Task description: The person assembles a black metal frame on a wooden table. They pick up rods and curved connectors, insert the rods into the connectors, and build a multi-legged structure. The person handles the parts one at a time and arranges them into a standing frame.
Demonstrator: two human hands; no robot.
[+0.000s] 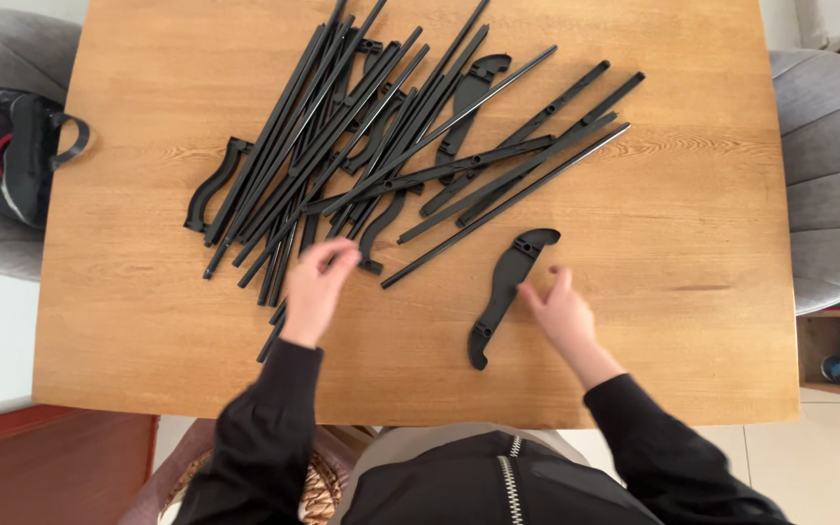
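Wooden table (692, 321) seen from above, flanked by grey chairs (833, 175); a black bag (7, 151) rests on the left one. A heap of black rods (381, 136) crosses the tabletop's far half. A curved black bracket (506, 292) lies apart, nearer the person. Left hand (315, 287), fingers loosely spread, reaches the heap's near ends; right hand (561, 311), open, touches the bracket's edge. The bracket appears light, rigid plastic, probably best gripped at its narrow middle.
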